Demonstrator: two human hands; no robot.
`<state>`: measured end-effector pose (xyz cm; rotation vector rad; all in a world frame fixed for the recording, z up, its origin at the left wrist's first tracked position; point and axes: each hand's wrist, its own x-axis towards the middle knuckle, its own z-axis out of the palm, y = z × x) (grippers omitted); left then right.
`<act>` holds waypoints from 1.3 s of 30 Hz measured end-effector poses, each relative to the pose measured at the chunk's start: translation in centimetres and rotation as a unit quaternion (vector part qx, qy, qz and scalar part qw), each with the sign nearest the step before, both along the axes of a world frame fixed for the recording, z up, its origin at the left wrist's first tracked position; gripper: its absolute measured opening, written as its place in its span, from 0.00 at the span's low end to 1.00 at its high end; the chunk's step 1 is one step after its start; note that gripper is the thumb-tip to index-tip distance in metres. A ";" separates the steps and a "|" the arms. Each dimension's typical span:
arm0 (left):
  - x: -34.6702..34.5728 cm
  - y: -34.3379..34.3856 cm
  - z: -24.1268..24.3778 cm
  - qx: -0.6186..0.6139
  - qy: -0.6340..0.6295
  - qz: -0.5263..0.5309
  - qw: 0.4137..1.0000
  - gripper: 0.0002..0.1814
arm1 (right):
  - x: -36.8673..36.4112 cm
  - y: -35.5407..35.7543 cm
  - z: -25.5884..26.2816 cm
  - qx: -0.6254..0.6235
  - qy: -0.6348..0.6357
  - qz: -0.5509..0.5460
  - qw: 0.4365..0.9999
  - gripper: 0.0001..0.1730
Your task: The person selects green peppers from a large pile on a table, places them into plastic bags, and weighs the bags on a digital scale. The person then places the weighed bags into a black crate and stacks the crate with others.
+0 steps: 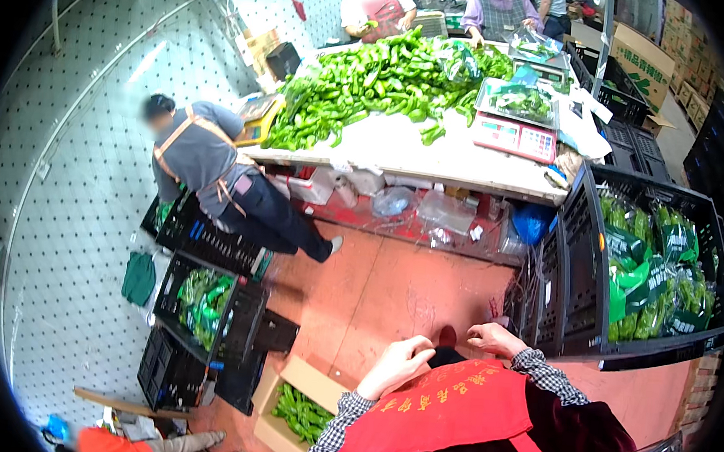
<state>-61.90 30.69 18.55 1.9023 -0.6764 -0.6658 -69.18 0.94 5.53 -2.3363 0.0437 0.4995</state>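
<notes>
In front of my red apron point(444, 408), my left hand point(397, 366) is held at waist height with loosely bent fingers and nothing seen in it. My right hand point(496, 339) hovers to the right, also without a visible object, its fingers curved. Close to its right stands a stack of black plastic crates point(569, 284). The top crate holds bagged green peppers point(661, 272) in clear and green printed packaging. Low to the left of my left hand, an open cardboard box point(272, 431) contains loose green peppers point(300, 412).
Ahead, a worktable point(399, 143) bears heaped green peppers point(372, 82) and a red-and-white scale point(513, 136). Two people work behind it. A person point(204, 145) bends over crates at left; another point(114, 445) is at lower left. A black crate point(196, 302) holds bagged greens.
</notes>
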 end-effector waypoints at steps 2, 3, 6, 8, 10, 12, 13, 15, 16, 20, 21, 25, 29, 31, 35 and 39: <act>3.6 -1.1 -0.5 0.010 -0.024 -0.039 0.999 0.14 | 3.5 -1.7 -2.3 -0.002 -0.004 -0.043 0.999 0.23; 5.6 -1.0 -1.1 0.021 -0.027 -0.051 0.998 0.15 | 6.1 -2.2 -2.3 0.011 0.003 -0.069 0.998 0.23; 11.3 -0.9 -4.1 0.085 0.009 -0.041 0.996 0.17 | 11.2 -4.3 -1.0 0.033 0.027 -0.142 0.989 0.23; 15.1 -0.7 -6.8 0.133 -0.013 -0.035 0.990 0.19 | 14.3 -6.1 -1.9 0.013 -0.007 -0.134 0.991 0.22; 18.1 -1.1 -8.0 0.144 0.018 -0.007 0.989 0.19 | 17.3 -7.3 -1.8 -0.008 -0.022 -0.139 0.990 0.21; 21.1 -1.7 -8.5 0.153 0.082 0.013 0.985 0.20 | 19.6 -7.9 -1.9 0.004 -0.029 -0.154 0.988 0.21; 22.6 -2.0 -8.9 0.150 0.089 0.008 0.985 0.20 | 20.7 -8.3 -2.1 0.011 -0.036 -0.161 0.986 0.22; 25.8 -2.5 -10.4 0.144 0.104 0.002 0.984 0.20 | 22.7 -8.9 -1.9 0.015 -0.018 -0.167 0.986 0.22; 27.8 -2.8 -11.3 0.143 0.085 -0.005 0.986 0.19 | 24.1 -9.3 -1.6 0.016 -0.011 -0.169 0.985 0.22; 35.1 -4.5 -13.2 0.143 0.058 -0.036 0.987 0.19 | 28.3 -11.1 -1.6 -0.001 -0.017 -0.213 0.977 0.22; 37.4 -5.6 -13.1 0.138 0.057 -0.045 0.988 0.19 | 29.2 -11.7 -1.0 -0.023 -0.035 -0.211 0.977 0.22; 45.0 -9.6 -13.5 0.126 -0.080 -0.053 0.987 0.15 | 33.8 -13.8 3.4 -0.055 -0.086 -0.251 0.963 0.20; 50.3 -15.7 -13.3 0.030 -0.120 -0.081 0.989 0.12 | 36.7 -15.4 9.7 -0.050 -0.142 -0.317 0.936 0.19; 52.1 -19.3 -12.6 -0.018 -0.175 -0.103 0.979 0.09 | 36.9 -16.3 10.5 -0.056 -0.178 -0.332 0.925 0.18; 53.7 -25.8 -12.2 -0.090 -0.213 -0.081 0.969 0.07 | 37.2 -19.1 10.9 -0.039 -0.186 -0.352 0.916 0.16; 54.4 -30.6 -13.6 -0.047 -0.238 -0.051 0.969 0.09 | 36.3 -22.5 9.8 -0.054 -0.168 -0.378 0.909 0.17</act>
